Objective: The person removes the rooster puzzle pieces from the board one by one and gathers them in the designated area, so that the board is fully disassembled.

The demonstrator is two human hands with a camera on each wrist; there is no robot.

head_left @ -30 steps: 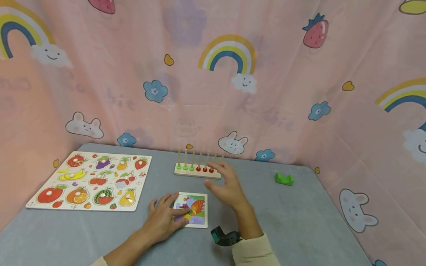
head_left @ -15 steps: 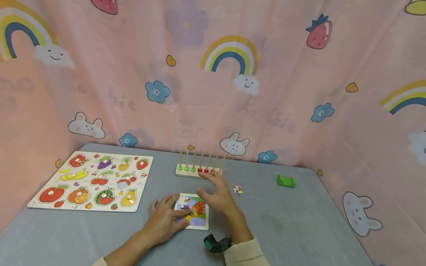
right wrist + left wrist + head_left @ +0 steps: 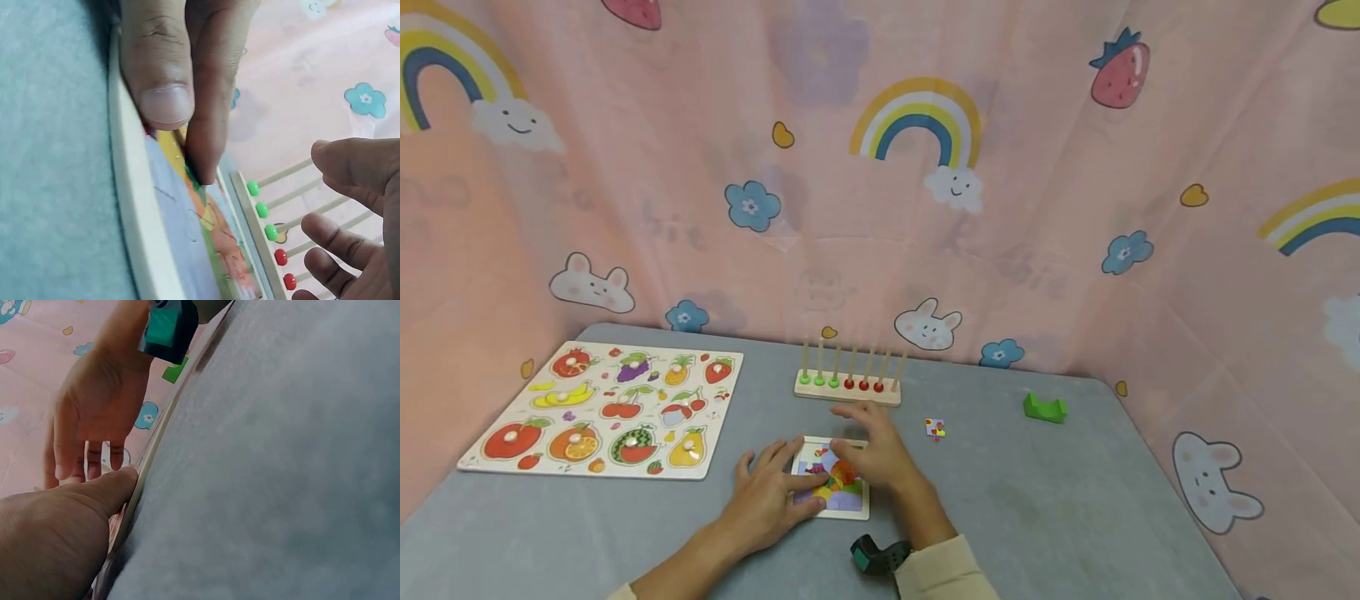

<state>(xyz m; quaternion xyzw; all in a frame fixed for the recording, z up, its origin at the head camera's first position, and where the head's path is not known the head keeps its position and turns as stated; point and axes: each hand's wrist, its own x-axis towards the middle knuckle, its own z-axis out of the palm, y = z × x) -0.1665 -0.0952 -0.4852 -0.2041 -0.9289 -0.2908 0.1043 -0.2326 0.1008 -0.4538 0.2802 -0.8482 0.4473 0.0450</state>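
A small wooden-framed jigsaw puzzle (image 3: 847, 502) with a colourful bird picture lies flat on the table. My left hand (image 3: 766, 500) rests on its left side, thumb and index finger extended over the picture. In the right wrist view, the left thumb (image 3: 165, 94) lies along the near rim. My right hand (image 3: 880, 454) hovers over the puzzle's upper right corner with fingers loosely spread and nothing in them; it covers that part of the picture. A loose jigsaw piece (image 3: 935, 429) lies on the table to the right of this hand.
Behind the puzzle stands a wooden peg rack (image 3: 847, 393) with green and red beads. A large fruit peg board (image 3: 602, 412) lies at left. A green notched block (image 3: 1045, 408) sits at the back right. A patterned pink curtain (image 3: 820, 250) hangs behind the table.
My right hand has moved left and toward me, from near the peg rack to over the puzzle. The loose jigsaw piece has come into view. My left hand stays put.
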